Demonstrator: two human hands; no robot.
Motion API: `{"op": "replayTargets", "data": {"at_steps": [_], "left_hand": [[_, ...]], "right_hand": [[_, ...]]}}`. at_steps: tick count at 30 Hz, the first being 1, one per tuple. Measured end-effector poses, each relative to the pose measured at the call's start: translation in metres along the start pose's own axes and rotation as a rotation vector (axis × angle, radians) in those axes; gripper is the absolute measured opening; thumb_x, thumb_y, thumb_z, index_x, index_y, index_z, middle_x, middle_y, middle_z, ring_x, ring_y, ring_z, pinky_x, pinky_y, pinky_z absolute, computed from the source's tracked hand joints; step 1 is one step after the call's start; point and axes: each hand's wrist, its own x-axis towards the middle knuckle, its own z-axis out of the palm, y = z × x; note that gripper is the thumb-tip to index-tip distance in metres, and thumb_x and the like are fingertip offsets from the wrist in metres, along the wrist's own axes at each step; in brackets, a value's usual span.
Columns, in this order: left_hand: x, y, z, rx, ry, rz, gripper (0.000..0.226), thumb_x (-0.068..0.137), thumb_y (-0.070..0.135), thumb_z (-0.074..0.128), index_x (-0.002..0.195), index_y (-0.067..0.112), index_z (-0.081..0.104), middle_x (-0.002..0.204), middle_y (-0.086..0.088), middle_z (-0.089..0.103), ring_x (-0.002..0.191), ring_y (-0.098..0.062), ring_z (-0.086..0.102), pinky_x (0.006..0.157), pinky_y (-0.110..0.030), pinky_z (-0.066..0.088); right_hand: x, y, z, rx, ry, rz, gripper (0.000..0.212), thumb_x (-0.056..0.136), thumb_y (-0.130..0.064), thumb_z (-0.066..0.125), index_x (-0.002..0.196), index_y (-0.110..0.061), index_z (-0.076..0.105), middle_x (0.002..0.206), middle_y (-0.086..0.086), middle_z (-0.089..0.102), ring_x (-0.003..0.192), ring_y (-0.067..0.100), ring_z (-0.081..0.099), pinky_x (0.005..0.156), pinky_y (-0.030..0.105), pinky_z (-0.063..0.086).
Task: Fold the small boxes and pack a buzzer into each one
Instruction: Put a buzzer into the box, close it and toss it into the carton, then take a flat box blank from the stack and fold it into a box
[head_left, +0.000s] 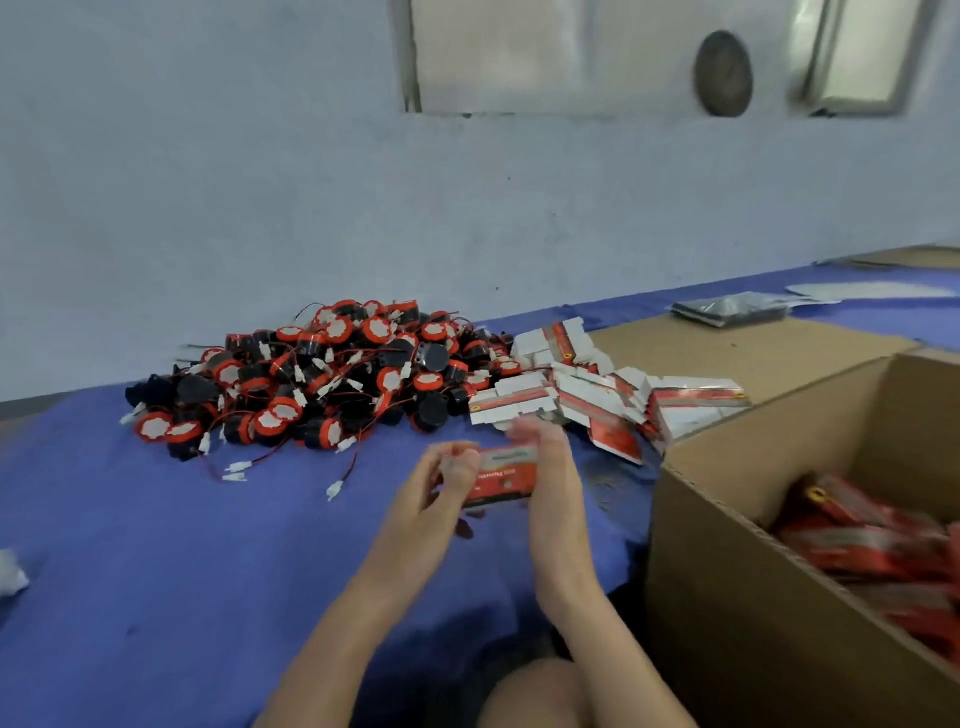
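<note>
Head view: the left hand (445, 480) pinches one end of a small red box (506, 475) and the right hand (548, 467) grips the other, above the blue cloth (156, 571) near the buzzers (311, 374). Best to steady the body while tucking the end flap in squarely.

Bare blue cloth (156, 571) left; buzzer pile (311, 379) ahead; carton (727, 519) blocks right

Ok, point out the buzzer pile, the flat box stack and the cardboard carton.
buzzer pile (311, 379), head view, middle of the heap.
flat box stack (597, 400), head view, middle of the spread.
cardboard carton (727, 597), head view, its near outer wall.
</note>
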Motion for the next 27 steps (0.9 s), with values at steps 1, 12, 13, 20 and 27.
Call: {"op": "replayTargets", "data": {"at_steps": [1, 12, 13, 20, 27], "left_hand": [[0.004, 0.014, 0.01, -0.07, 0.057, -0.015, 0.031, 0.092, 0.054, 0.049, 0.108, 0.032, 0.064, 0.097, 0.0, 0.074, 0.081, -0.019, 0.072, 0.061, -0.026, 0.056], [0.036, 0.143, 0.144, -0.241, -0.446, 0.008, 0.047, 0.082, 0.08, 0.044, 0.114, 0.048, 0.057, 0.126, -0.004, 0.063, 0.112, -0.017, 0.067, 0.103, -0.038, 0.051], [0.037, 0.14, 0.141, -0.245, -0.415, 0.021, 0.045, 0.084, 0.078, 0.044, 0.113, 0.047, 0.058, 0.124, -0.002, 0.064, 0.112, -0.016, 0.067, 0.102, -0.039, 0.051], [0.051, 0.062, 0.042, -0.241, 0.02, -0.088, 0.035, 0.104, 0.049, 0.037, 0.113, 0.028, 0.063, 0.114, -0.003, 0.073, 0.096, -0.016, 0.073, 0.072, -0.031, 0.059], [0.067, -0.046, -0.088, -0.117, 0.375, -0.202, 0.03, 0.105, 0.044, 0.041, 0.117, 0.026, 0.062, 0.106, 0.0, 0.07, 0.082, -0.018, 0.073, 0.069, -0.032, 0.055]], "right_hand": [[0.0, -0.016, -0.009, 0.077, 0.031, 0.035, 0.033, 0.098, -0.059, 0.037, 0.113, -0.044, 0.063, 0.101, -0.02, 0.072, 0.089, 0.003, 0.071, 0.067, 0.019, 0.055], [-0.023, -0.06, -0.073, -0.042, 0.131, -0.066, 0.024, 0.11, -0.037, 0.034, 0.124, -0.038, 0.054, 0.094, -0.021, 0.07, 0.084, 0.006, 0.067, 0.071, 0.021, 0.054], [-0.023, -0.058, -0.072, -0.052, 0.12, -0.057, 0.024, 0.11, -0.035, 0.035, 0.122, -0.039, 0.055, 0.092, -0.02, 0.07, 0.081, 0.007, 0.066, 0.07, 0.023, 0.054], [-0.011, -0.018, -0.018, -0.134, -0.004, 0.087, 0.021, 0.108, -0.028, 0.041, 0.116, -0.045, 0.052, 0.101, -0.009, 0.066, 0.076, 0.005, 0.063, 0.071, 0.029, 0.052], [0.029, 0.049, 0.058, -0.228, -0.242, 0.115, 0.025, 0.105, -0.026, 0.042, 0.121, -0.044, 0.048, 0.079, -0.023, 0.06, 0.055, 0.003, 0.043, 0.052, 0.024, 0.039]]}}
